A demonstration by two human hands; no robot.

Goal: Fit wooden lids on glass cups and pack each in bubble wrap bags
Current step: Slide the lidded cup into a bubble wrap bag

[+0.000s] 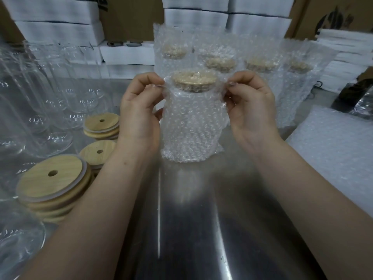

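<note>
A glass cup with a wooden lid [194, 80] stands inside a bubble wrap bag [191, 130] on the steel table. My left hand [139, 110] pinches the bag's upper left edge, and my right hand [251, 107] pinches its upper right edge. The bag's mouth sits around the lid's height. Several packed cups [221, 61] stand in a row behind it. Stacks of wooden lids [54, 182] with a centre hole lie at the left. Bare glass cups [36, 102] crowd the far left.
A pile of flat bubble wrap bags [339, 150] lies at the right. White foam boxes [60, 31] and brown cartons are stacked along the back. A dark object [351, 98] sits at the right edge. The steel table [191, 219] reaches to the front.
</note>
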